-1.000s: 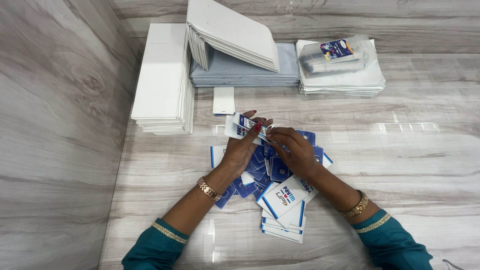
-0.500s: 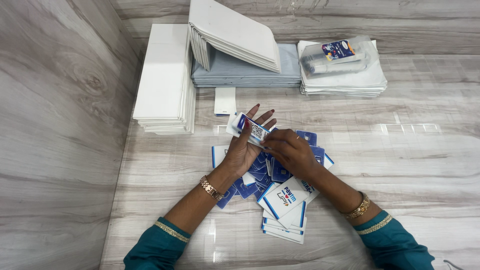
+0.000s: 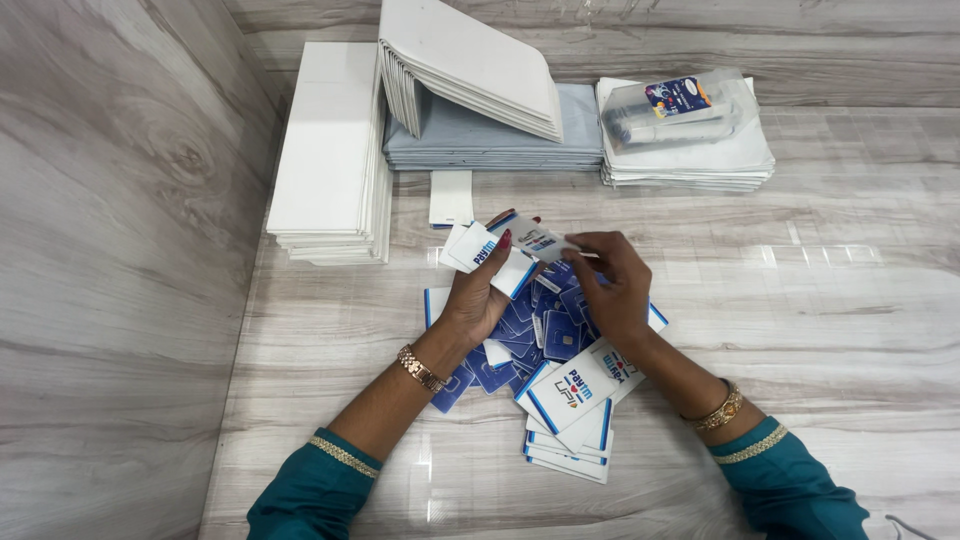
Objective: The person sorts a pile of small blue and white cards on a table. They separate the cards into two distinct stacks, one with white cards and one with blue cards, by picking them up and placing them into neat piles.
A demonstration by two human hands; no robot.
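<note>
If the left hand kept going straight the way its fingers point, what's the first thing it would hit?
Probably the small white card lying flat on the table just beyond the left hand, then the grey stack behind it. Height above the table is unclear.

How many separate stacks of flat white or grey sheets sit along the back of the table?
4: a tall white stack at left, a grey stack in the middle, a tilted white bundle leaning on it, and a white stack at right.

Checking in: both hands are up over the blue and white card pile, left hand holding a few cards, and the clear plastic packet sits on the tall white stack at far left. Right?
Not quite. In the head view the clear plastic packet lies on the flat white stack at far right, not the tall white stack at far left. The rest stands: left hand holds cards, right hand beside it, over the card pile.
</note>
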